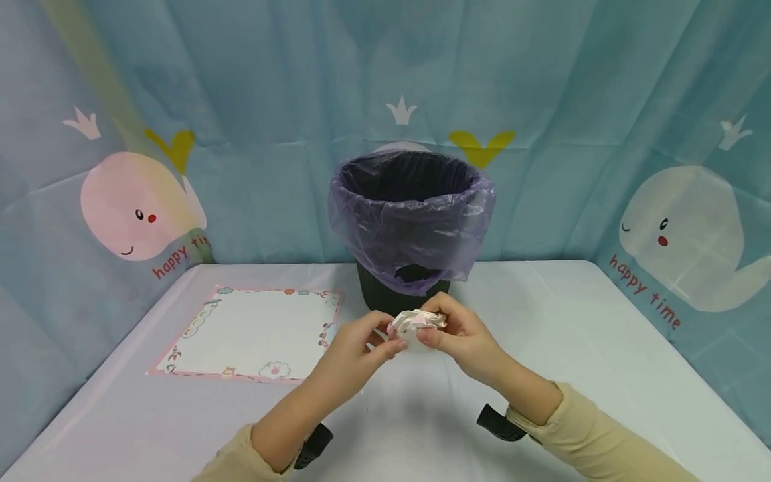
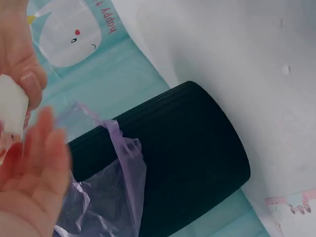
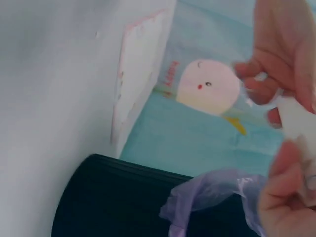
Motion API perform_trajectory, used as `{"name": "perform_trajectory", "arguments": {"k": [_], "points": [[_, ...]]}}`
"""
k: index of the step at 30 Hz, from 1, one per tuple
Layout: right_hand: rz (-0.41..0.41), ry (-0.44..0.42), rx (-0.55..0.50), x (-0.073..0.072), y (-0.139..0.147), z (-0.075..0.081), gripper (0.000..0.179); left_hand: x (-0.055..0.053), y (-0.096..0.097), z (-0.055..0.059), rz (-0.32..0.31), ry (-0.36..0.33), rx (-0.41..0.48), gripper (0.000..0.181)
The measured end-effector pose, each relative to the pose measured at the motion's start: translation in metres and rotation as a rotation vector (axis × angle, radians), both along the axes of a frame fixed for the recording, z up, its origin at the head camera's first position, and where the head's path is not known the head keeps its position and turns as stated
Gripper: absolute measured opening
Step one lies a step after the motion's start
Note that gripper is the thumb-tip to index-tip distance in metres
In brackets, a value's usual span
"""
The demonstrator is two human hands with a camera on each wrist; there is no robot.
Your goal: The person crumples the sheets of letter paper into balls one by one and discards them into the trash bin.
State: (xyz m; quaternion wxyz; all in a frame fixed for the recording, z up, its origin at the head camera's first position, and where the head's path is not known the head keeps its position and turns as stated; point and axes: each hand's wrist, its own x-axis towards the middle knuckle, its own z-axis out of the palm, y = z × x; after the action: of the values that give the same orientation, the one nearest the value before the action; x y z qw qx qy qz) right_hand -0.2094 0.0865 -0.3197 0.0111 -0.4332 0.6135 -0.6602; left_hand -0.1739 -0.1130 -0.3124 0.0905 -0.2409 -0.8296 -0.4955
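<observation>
Above the table, in front of the bin, both hands hold a crumpled piece of paper [image 1: 411, 326], whitish with pink patches. The left hand [image 1: 349, 355] has its thumb and index finger at the paper's left side. On the other side, the right hand [image 1: 472, 345] pinches it between thumb and fingers. The right wrist view shows a pale face of the paper [image 3: 296, 121] between the two hands, partly covered by fingers. In the left wrist view the left fingers [image 2: 54, 153] are blurred beside it.
A black bin [image 1: 391, 298] lined with a purple plastic bag [image 1: 415, 227] stands at the table's back edge. To the left, a flat white sheet with a pink decorated border [image 1: 253, 335] lies on the white table [image 1: 542, 321]. Blue whale-print curtains [image 1: 271, 134] enclose the back and sides.
</observation>
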Motion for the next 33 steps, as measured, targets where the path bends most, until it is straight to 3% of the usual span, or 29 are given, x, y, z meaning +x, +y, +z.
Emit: {"name": "perform_trajectory", "arguments": {"k": [2, 5, 8, 10, 12, 18, 22, 25, 29, 33], "points": [[-0.055, 0.041, -0.037, -0.001, -0.004, -0.001, 0.02, -0.003, 0.004, -0.002, 0.009, 0.071, 0.033, 0.008], [-0.204, 0.065, -0.068, -0.002, -0.009, -0.001, 0.015, -0.008, 0.011, -0.003, 0.055, 0.144, 0.082, 0.013], [-0.341, 0.084, -0.061, -0.002, -0.008, -0.001, 0.012, -0.015, 0.013, 0.002, 0.061, 0.089, 0.086, 0.011], [-0.375, 0.095, -0.058, -0.003, -0.004, -0.002, 0.011, -0.021, 0.01, 0.01, 0.056, 0.026, 0.09, 0.008], [-0.376, 0.096, -0.054, -0.004, 0.001, -0.002, 0.009, -0.029, 0.006, 0.022, 0.083, 0.002, 0.152, 0.011], [-0.294, 0.065, -0.097, -0.006, 0.013, -0.001, 0.005, -0.072, -0.002, 0.078, 0.277, 0.14, 0.478, 0.031], [-0.244, 0.111, -0.1, -0.005, 0.014, -0.002, 0.008, -0.101, -0.004, 0.104, 0.349, 0.062, 0.522, 0.051], [-0.223, 0.133, -0.098, -0.004, 0.015, -0.003, 0.009, -0.12, -0.005, 0.11, 0.36, -0.067, 0.58, 0.061], [-0.226, 0.131, -0.1, -0.003, 0.019, -0.004, 0.012, -0.141, -0.005, 0.105, 0.346, -0.2, 0.753, 0.064], [-0.224, 0.142, -0.096, -0.003, 0.024, -0.002, 0.017, -0.152, -0.004, 0.098, 0.351, -0.199, 0.877, 0.063]]}}
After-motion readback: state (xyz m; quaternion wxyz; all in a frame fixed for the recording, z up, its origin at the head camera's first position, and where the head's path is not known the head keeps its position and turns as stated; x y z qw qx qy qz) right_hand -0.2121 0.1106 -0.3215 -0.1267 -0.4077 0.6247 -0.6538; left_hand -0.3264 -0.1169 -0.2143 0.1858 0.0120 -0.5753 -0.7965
